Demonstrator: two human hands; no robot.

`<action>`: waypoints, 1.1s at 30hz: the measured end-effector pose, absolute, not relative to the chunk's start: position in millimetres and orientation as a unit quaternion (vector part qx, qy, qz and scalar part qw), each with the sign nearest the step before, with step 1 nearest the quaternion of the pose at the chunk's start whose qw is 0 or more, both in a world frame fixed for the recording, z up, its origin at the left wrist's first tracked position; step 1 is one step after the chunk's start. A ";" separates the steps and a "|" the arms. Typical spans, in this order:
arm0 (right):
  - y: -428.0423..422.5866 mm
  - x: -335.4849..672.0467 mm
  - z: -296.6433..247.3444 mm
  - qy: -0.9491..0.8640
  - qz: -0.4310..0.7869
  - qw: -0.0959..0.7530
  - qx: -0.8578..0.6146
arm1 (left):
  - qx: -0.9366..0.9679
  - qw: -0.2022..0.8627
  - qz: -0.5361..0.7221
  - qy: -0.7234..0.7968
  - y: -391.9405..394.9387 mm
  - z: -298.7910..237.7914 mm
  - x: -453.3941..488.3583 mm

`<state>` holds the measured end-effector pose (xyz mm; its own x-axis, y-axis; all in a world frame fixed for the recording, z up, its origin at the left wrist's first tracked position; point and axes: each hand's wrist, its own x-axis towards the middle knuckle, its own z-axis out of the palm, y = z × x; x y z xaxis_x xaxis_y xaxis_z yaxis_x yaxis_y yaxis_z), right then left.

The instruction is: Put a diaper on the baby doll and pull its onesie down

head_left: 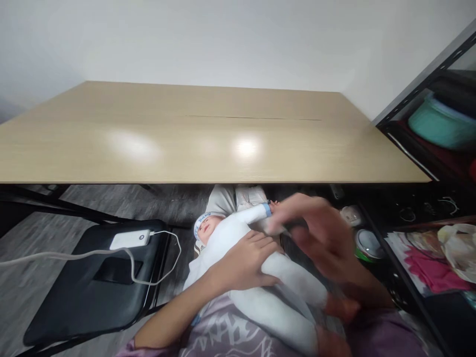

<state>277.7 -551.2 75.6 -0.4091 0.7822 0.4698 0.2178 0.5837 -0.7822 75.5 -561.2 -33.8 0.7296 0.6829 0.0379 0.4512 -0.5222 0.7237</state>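
A baby doll (238, 238) in a white suit and a white cap lies on my lap, head toward the table, legs toward me. My left hand (245, 260) rests on its belly with fingers wrapped over the body. My right hand (316, 233) is smeared by motion above the doll's raised arm with the blue cuff (266, 209); its fingers cannot be made out.
A long light wooden table (208, 134) spans the view in front. A black chair (92, 282) at the left carries a white power bank (130, 239) with a cable. A dark metal shelf (427, 148) at the right holds a teal container, cups and bags.
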 end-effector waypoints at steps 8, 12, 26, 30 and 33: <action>-472.1 285.3 -42.6 -0.914 0.236 0.019 -0.328 | 0.839 0.375 0.243 0.311 -587.1 -35.2 46.0; -460.2 271.5 -61.5 -0.925 0.191 0.060 -0.322 | 0.824 0.357 0.267 0.350 -602.5 -36.0 34.1; -475.9 241.4 -60.7 -0.919 0.168 0.106 -0.342 | 0.699 0.195 0.346 0.595 -679.9 -129.8 -64.6; -497.0 260.4 -35.5 -0.878 0.205 0.251 -0.352 | 0.608 0.350 0.267 0.661 -680.4 -133.9 -64.8; -509.4 280.3 -2.3 -0.850 0.185 0.322 -0.374 | 0.612 0.395 0.264 0.633 -651.7 -106.7 -50.6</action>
<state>280.3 -509.4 -2.3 -0.5127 0.7551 0.4085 0.5176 0.6515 -0.5547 -50.6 -651.7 -106.7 0.0593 0.9825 -0.1765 0.5657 0.1126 0.8169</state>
